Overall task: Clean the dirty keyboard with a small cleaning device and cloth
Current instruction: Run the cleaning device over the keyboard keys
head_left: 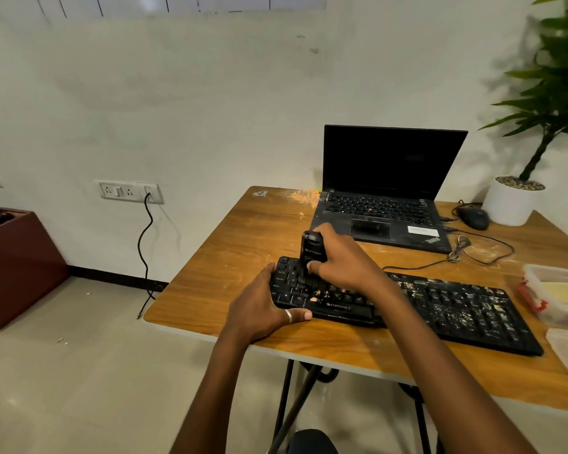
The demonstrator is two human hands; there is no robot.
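While your right hand (338,257) is clamped around the small black cleaning device (313,253), brush end down on the left end of the keyboard (440,306), your left hand (266,306) is closed over that same end, thumb along the front edge, pinning it to the worktop (243,231). Good brace, and I'd hold it firm so the board can't skate. Just below the grip a few crumbs sit by the spacebar; out to the right of your wrist the keys are thick with debris, so work that way in short rows, keeping the device upright. Most of the job looks ahead of you. No cloth that I can pick out here.
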